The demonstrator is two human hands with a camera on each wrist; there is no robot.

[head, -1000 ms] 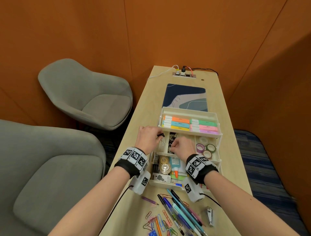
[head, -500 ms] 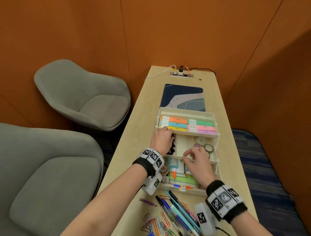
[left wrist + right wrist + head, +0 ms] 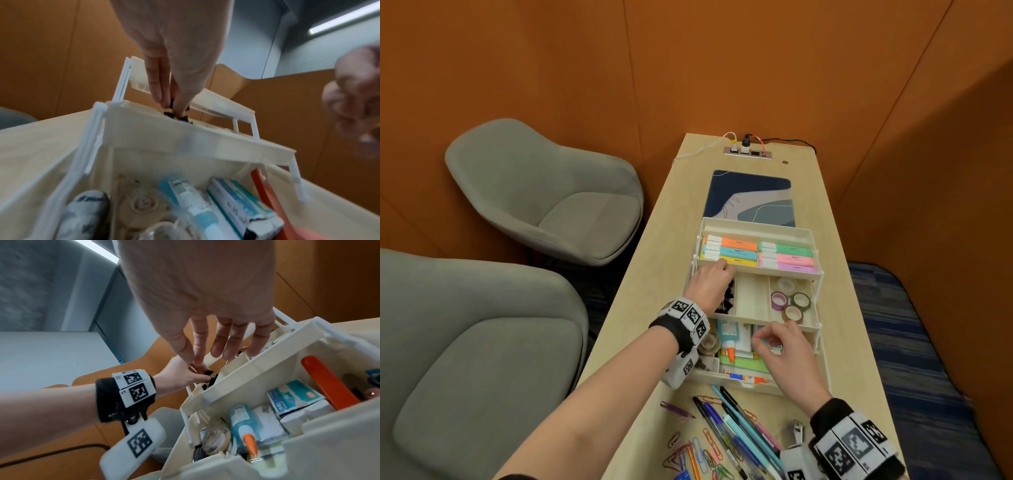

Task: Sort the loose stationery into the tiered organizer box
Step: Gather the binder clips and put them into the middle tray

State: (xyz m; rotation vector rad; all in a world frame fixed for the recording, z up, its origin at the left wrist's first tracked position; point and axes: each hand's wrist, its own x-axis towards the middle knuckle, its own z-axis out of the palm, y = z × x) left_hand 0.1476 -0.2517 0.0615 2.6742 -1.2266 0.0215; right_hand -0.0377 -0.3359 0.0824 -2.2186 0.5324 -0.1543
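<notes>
The white tiered organizer box (image 3: 756, 224) stands open on the wooden table. Highlighters (image 3: 756, 255) fill its top tier, and tape rolls (image 3: 789, 301) lie at the right of the middle tier. My left hand (image 3: 714, 277) reaches into the middle tier's left compartment. There its thumb and fingers (image 3: 158, 95) pinch a black binder clip (image 3: 171, 102) above a pile of clips (image 3: 728, 294). My right hand (image 3: 765, 337) hovers over the bottom tier with loosely curled fingers (image 3: 222, 344) and holds nothing. A glue bottle (image 3: 727, 339) lies below it.
Loose pens (image 3: 739, 431), paper clips (image 3: 702, 452), a purple pencil (image 3: 676, 409) and a small metal clipper (image 3: 796, 433) lie on the table in front of the box. A mouse pad (image 3: 751, 195) and socket strip (image 3: 747, 152) lie behind it. Two grey chairs (image 3: 544, 192) stand to the left.
My right hand has drawn back from the middle tier to above the bottom tier. My left hand has moved right and down into the clip compartment.
</notes>
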